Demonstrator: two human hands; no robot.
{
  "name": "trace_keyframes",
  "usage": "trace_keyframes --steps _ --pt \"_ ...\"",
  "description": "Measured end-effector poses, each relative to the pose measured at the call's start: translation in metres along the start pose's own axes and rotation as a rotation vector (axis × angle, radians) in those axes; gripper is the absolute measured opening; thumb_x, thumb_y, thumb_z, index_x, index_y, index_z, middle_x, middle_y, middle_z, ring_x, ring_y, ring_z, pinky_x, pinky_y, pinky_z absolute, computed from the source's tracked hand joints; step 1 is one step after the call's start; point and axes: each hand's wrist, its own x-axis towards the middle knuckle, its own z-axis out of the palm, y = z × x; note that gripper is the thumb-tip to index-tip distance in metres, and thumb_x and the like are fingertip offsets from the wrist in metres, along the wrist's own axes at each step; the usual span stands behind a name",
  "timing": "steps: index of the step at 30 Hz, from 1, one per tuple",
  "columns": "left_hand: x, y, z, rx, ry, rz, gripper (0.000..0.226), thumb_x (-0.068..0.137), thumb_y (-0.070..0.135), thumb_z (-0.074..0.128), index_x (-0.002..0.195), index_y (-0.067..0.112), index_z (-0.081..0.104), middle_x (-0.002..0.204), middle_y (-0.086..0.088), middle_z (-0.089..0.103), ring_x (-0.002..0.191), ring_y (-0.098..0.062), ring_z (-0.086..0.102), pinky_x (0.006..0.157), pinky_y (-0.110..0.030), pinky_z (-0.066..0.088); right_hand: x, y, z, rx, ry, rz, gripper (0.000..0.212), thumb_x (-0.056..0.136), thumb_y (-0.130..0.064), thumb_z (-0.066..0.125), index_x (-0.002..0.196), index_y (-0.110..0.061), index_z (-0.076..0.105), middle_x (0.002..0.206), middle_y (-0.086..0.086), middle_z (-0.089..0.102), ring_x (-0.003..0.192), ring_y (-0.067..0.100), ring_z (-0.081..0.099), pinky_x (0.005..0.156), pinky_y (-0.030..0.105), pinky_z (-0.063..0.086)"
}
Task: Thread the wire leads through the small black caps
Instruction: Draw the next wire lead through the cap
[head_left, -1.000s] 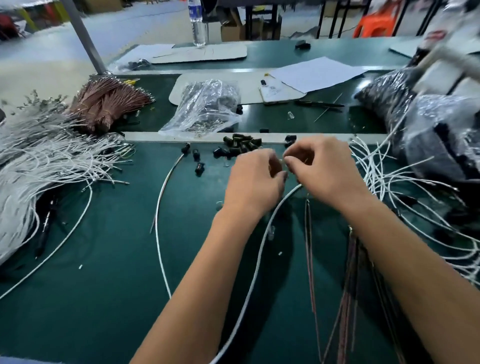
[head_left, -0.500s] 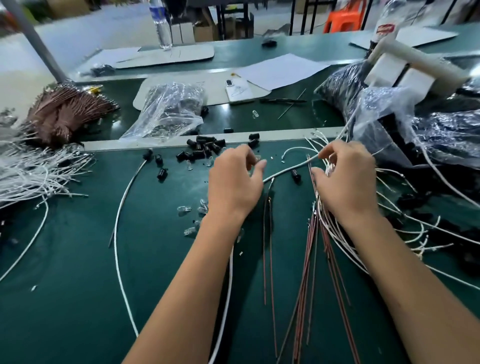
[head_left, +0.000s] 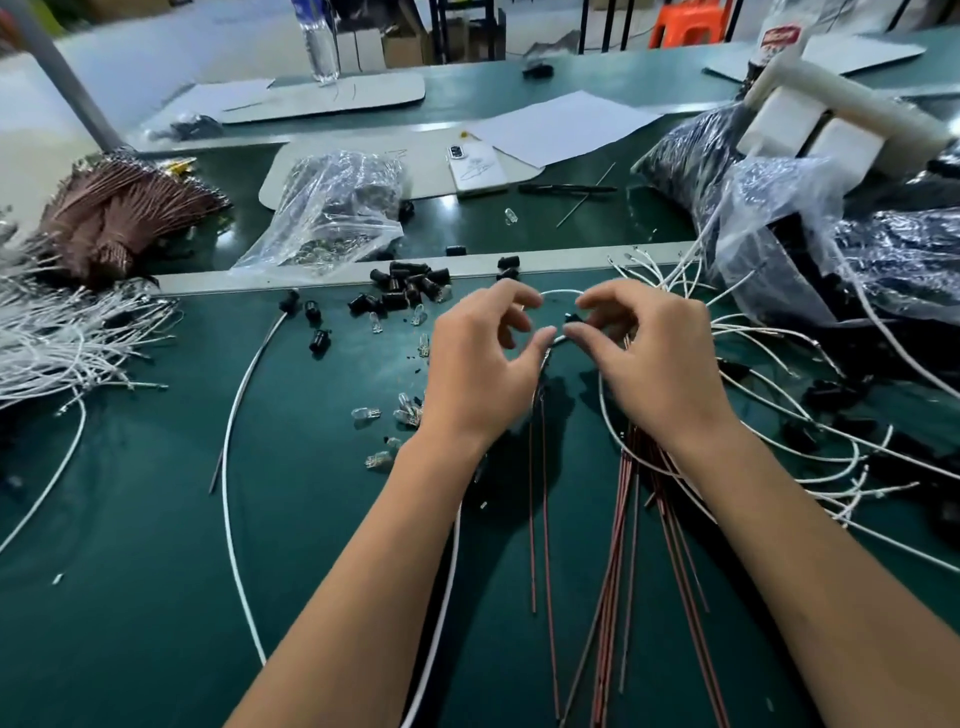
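My left hand and my right hand meet fingertip to fingertip above the green table. A white wire arcs between them, and my left thumb and fingers pinch it. Between my right thumb and forefinger sits a small black cap, on or right beside the wire. A pile of black caps lies just beyond my left hand, with loose ones to its left. Thin red-brown leads fan out under my right forearm. Another white wire with a cap at its end curves across the table on the left.
Clear glass bulbs are scattered by my left wrist. White wire bundles lie at the far left and right. A brown wire bundle, a clear plastic bag and dark bags sit beyond the table divider.
My right hand has come back left from the white wire pile to meet my left hand. A white wire now loops between the two hands, with a black cap at my right fingertips.
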Motion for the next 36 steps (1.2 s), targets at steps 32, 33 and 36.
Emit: trace_keyframes --steps 32,33,36 --pt "0.008 0.002 -0.014 -0.653 -0.138 -0.386 0.016 0.083 0.006 0.081 0.084 0.008 0.064 0.085 -0.013 0.075 0.076 -0.023 0.07 0.065 -0.028 0.056 -0.004 -0.021 -0.008 0.067 0.03 0.081 0.008 0.094 -0.027 0.073 0.092 -0.028 0.066 0.103 -0.003 0.061 0.108 0.017 0.049 0.095 0.028 0.038" --pt "0.006 0.005 -0.013 -0.67 -0.217 -0.38 0.016 0.084 0.005 0.08 0.086 0.005 0.064 0.087 -0.014 0.076 0.076 -0.023 0.07 0.065 -0.028 0.056 -0.002 -0.019 -0.011 0.139 0.095 0.083 0.007 0.096 -0.025 0.072 0.092 -0.025 0.065 0.098 -0.005 0.062 0.1 0.014 0.052 0.089 0.026 0.041" --pt "0.0 0.013 -0.008 -0.697 -0.353 -0.351 0.019 0.083 0.001 0.079 0.089 0.002 0.06 0.09 -0.02 0.076 0.075 -0.028 0.074 0.064 -0.028 0.057 -0.001 -0.02 -0.012 0.61 0.117 0.189 0.01 0.1 -0.011 0.066 0.091 -0.014 0.062 0.081 0.0 0.066 0.069 0.011 0.055 0.063 0.026 0.046"
